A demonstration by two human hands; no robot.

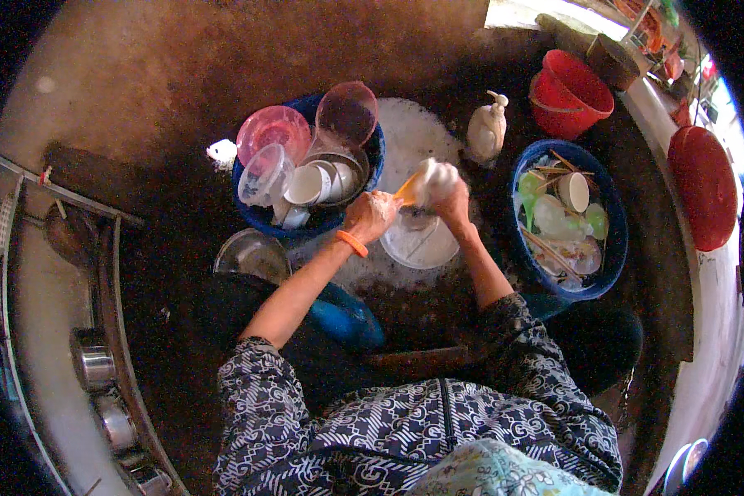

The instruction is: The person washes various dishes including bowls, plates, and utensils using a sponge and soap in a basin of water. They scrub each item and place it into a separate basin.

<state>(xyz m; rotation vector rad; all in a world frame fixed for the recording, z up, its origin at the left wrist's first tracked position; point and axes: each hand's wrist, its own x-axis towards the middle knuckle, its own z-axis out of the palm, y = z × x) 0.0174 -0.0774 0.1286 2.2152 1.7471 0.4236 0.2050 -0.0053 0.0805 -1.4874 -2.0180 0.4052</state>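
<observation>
My left hand, with an orange band at the wrist, is closed on an orange utensil, likely a spoon; its far end is hidden. Wrapped round that end, my right hand presses a pale, foamy wad against it. Whether the wad is a sponge or a cloth is blurred. Beneath both hands sits a whitish round basin on the wet, sudsy floor. To the left, a blue tub holds pink and clear plastic bowls, white cups and a metal pot.
At the right, another blue tub holds chopsticks, a white cup and green pieces. A whitish pump bottle stands beyond it, near red buckets. A clear bowl lies near my left knee. Metal pots line a left-hand shelf.
</observation>
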